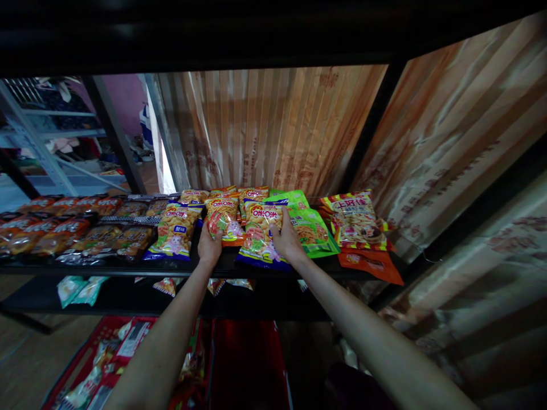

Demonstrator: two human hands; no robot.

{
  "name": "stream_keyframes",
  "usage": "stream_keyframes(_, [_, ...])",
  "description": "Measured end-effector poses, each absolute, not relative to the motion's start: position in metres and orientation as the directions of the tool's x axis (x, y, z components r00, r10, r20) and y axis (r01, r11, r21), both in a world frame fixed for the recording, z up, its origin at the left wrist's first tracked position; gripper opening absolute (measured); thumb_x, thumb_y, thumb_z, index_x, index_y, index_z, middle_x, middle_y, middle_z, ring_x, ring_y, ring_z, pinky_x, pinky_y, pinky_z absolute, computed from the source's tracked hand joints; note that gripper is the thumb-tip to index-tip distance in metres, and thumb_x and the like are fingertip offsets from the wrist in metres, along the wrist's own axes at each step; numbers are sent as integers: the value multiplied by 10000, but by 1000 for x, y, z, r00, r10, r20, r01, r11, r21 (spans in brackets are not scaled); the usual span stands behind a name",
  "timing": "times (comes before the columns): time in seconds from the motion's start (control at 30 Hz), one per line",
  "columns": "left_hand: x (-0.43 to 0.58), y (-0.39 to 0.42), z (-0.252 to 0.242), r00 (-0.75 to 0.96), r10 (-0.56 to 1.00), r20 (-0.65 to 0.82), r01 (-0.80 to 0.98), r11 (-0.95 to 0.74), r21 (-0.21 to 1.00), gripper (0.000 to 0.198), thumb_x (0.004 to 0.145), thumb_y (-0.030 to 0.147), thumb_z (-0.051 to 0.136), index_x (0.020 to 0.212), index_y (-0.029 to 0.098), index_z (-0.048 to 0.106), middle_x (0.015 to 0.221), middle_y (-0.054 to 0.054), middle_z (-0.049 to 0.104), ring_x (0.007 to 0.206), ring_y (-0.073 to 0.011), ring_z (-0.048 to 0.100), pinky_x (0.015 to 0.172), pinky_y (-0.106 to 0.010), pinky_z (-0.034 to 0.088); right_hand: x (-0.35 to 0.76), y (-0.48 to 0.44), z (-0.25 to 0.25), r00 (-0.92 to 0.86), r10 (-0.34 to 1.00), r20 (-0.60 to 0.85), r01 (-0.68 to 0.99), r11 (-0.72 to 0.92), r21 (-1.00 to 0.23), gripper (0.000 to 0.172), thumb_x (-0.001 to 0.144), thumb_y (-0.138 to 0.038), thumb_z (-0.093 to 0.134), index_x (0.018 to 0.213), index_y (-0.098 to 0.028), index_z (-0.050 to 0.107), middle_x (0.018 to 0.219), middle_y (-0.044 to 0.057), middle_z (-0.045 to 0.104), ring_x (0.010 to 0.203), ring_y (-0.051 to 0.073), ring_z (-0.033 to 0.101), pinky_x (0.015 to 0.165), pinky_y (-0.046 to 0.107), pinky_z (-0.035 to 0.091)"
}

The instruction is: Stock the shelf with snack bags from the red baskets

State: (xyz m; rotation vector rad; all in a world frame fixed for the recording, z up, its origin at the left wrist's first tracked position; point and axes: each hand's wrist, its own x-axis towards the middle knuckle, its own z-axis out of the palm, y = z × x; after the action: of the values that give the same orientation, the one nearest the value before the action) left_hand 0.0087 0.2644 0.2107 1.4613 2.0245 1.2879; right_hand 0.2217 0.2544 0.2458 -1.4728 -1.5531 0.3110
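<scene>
My left hand (pixel 209 246) grips the left edge of an orange-and-yellow snack bag (pixel 226 206), thumb on its front. My right hand (pixel 289 238) holds the right edge of a yellow-and-blue snack bag (pixel 258 225), the fingers partly hidden behind it. Both bags stand upright side by side at the front of a black shelf (pixel 213 263). Left of my left hand leans another yellow-and-blue bag (pixel 174 230). Green snack bags (pixel 314 232) sit just right of my right hand. More yellow bags (pixel 194 196) stand behind.
Rows of packaged snacks (pixel 64 233) fill the shelf's left side. A red-and-yellow bag (pixel 354 219) lies over an orange packet (pixel 371 265) at right. Below are a lower shelf (pixel 128 296) and red crates (pixel 252 364). A dark post (pixel 376 125) rises at the back.
</scene>
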Motion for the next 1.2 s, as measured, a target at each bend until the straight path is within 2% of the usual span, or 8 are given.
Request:
stream_keyframes(0.23, [8,266,209,-412,880,238,577,49,815,627,829,339,527,1388,122,344,1286,-158,561,1163,-281,539,952,-381,421,221,254,246,161,872,461,629,270,-729,650,819,-298,436,1428,-142,270,1398,146,435,1269,320,423,1034,519,344])
stream_keyframes(0.63, [7,269,205,-430,860,273,554,13,832,612,815,311,551,1373,136,370,1252,-144,588,1126,-254,566,940,-355,440,221,251,249,167,885,436,627,246,-739,640,826,-307,433,1422,-136,276,1303,155,526,1197,305,493,1037,506,336])
stream_keyframes(0.93, [5,270,200,-485,821,303,483,-37,875,558,797,285,563,1323,145,441,1189,-126,628,1070,-230,602,938,-338,451,221,253,244,171,871,461,607,275,-745,635,822,-320,444,1414,-142,298,1344,152,490,1226,307,468,1045,518,325])
stream_keyframes(1.2, [2,273,194,-491,792,363,457,-120,881,468,811,268,523,1264,154,506,1176,-104,639,1071,-219,598,948,-329,447,220,248,247,208,877,433,599,236,-765,646,816,-315,437,1418,-135,287,1377,152,459,1244,308,454,1041,511,333])
